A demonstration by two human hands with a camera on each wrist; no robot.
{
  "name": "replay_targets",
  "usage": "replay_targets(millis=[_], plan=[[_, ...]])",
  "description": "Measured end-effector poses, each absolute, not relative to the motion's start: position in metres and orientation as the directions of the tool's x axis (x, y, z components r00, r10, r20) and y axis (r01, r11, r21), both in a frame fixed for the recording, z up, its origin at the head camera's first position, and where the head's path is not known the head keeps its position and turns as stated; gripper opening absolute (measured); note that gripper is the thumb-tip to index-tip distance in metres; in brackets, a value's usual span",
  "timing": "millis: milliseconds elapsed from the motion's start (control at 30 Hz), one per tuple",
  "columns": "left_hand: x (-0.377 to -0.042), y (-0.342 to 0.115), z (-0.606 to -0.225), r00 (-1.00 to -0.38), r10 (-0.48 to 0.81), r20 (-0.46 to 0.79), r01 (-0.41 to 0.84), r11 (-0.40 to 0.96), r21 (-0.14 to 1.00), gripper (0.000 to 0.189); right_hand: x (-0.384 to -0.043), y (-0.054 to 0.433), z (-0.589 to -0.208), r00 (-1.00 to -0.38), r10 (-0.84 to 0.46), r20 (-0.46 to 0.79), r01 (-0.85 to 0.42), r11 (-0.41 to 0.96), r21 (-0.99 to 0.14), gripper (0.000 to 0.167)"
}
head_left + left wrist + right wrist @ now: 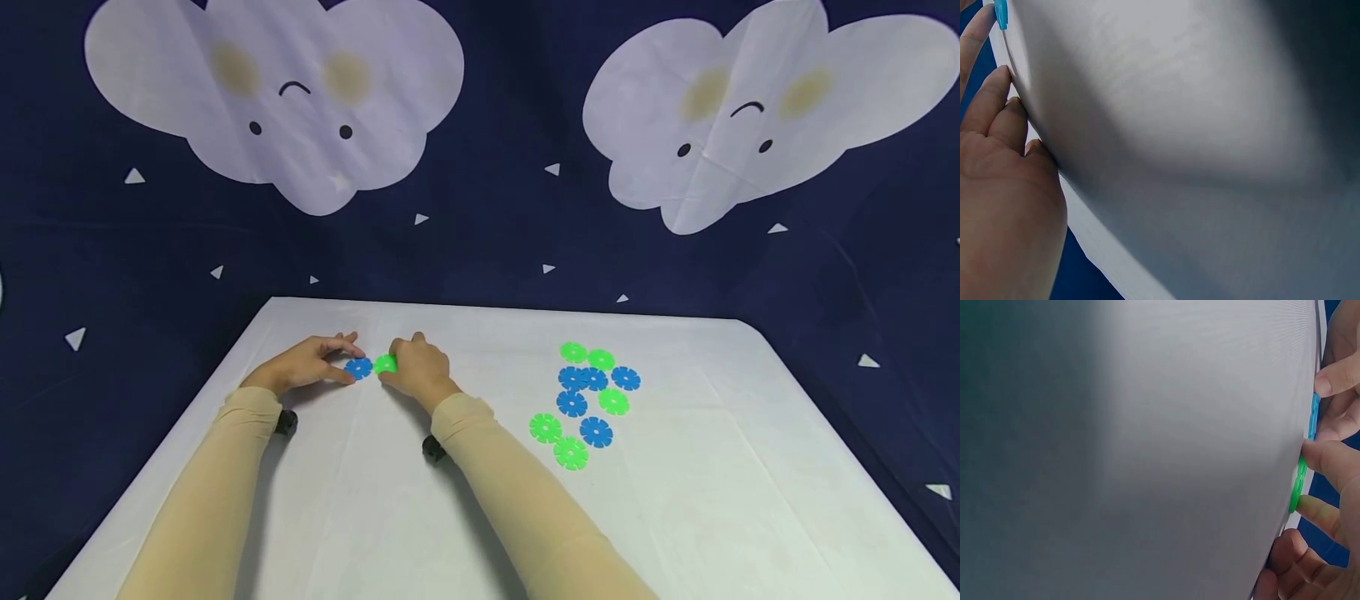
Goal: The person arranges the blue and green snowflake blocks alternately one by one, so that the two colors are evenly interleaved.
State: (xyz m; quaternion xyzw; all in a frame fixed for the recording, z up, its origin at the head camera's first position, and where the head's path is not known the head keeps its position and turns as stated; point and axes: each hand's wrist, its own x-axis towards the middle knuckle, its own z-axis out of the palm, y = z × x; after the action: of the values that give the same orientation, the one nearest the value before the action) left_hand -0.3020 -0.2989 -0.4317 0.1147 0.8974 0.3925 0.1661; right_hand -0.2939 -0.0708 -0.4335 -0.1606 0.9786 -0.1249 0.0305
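On the left of the white table, my left hand (306, 364) pinches a blue notched plastic disc (358, 368) between thumb and forefinger, one at each side of its rim. My right hand (422, 371) pinches a green notched disc (385, 364) just to the right of it, covering part of that disc. The right wrist view shows the green disc (1298, 484) edge-on and low against the table, fingertips at both ends. Beyond it is the blue disc (1314, 415) between the left fingers. In the left wrist view only a sliver of the blue disc (1001, 12) shows.
Several green discs (571, 453) and blue discs (596, 432) lie in a loose group right of the middle of the white table (712, 483). Two of the blue ones overlap. Behind the table hangs a dark blue cloth (510, 242) with printed clouds.
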Motion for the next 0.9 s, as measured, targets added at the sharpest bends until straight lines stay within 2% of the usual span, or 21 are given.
replay_targets(millis=[267,500,767,900], plan=[[-0.303,-0.297,-0.429,-0.919,0.341,-0.197,0.093,0.675,0.732,0.055,-0.294,-0.071,-0.435,-0.954,-0.301,-0.014,-0.285,0.917,-0.278,0.049],[-0.301,-0.294,-0.43,-0.926,0.323,-0.196,0.096,0.703,0.705,0.065,-0.296,-0.065,-0.433,-0.95,-0.31,-0.032,-0.285,0.906,-0.314,0.058],[-0.305,-0.283,-0.425,-0.952,0.293,-0.084,0.181,0.765,0.619,0.071,-0.305,-0.025,-0.41,-0.921,-0.376,-0.103,-0.314,0.872,-0.375,0.052],[-0.309,-0.27,-0.422,-0.946,0.32,-0.042,0.223,0.741,0.633,0.068,-0.31,0.006,-0.397,-0.901,-0.419,-0.116,-0.332,0.836,-0.437,0.049]])
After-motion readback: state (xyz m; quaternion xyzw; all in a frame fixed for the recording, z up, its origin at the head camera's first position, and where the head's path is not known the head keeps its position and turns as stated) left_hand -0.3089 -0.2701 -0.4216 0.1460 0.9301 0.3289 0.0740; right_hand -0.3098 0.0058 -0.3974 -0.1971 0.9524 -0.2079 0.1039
